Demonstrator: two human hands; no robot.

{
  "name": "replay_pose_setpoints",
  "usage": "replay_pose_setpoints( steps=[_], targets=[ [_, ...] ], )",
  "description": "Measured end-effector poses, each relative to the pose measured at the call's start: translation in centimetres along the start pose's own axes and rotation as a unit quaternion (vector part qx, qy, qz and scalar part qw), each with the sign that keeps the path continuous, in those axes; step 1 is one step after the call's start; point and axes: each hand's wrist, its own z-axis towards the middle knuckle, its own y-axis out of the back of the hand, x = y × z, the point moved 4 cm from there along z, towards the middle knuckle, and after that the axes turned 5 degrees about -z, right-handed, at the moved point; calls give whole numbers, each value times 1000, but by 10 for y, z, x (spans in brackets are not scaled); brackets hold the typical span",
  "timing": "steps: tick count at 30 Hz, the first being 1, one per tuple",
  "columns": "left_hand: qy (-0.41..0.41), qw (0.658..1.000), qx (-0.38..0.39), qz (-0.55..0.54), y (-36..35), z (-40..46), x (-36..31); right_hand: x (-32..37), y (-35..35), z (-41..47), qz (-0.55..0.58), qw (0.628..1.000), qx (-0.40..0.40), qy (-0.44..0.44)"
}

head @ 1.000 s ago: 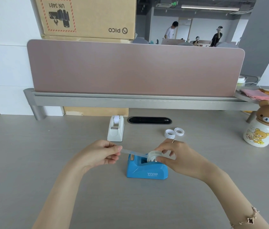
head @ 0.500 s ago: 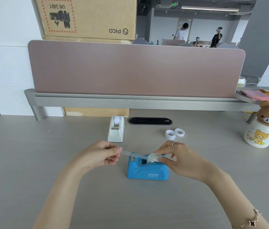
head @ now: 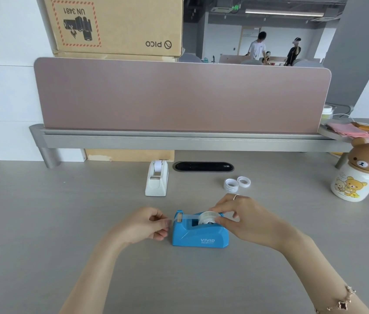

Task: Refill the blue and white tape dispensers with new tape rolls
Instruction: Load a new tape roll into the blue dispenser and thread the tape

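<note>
The blue tape dispenser [head: 199,234] stands on the desk between my hands. A clear tape roll [head: 208,217] sits in its well, and my right hand [head: 244,219] holds the roll between thumb and fingers. My left hand [head: 147,224] pinches the free end of the tape strip [head: 187,215], which runs from the roll across the cutter at the dispenser's left end. The white tape dispenser [head: 157,180] stands farther back with a roll in it. Two small white tape cores [head: 237,183] lie behind my right hand.
A bear-shaped jar [head: 356,177] with a keyring stands at the right. A black cable slot [head: 202,167] sits in the desk below the pink partition [head: 179,96]. A cardboard box [head: 115,23] rests behind the partition. People stand far in the background.
My right hand has lowered the roll into the blue dispenser's well. My left hand has dropped with the strip's end, bringing the tape down onto the cutter.
</note>
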Motion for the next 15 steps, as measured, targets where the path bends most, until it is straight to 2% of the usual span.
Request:
replay_pose_setpoints(
  steps=[8,12,15],
  targets=[
    [-21,999,31,8,0,0,4,1,1,-1,-3,1000,3,-7],
    [-73,996,0,48,2,-2,1,1,2,-1,-5,1000,4,-10],
    [-94,995,-15,39,2,-4,1,1,1,-1,1,1000,3,-12]
  ],
)
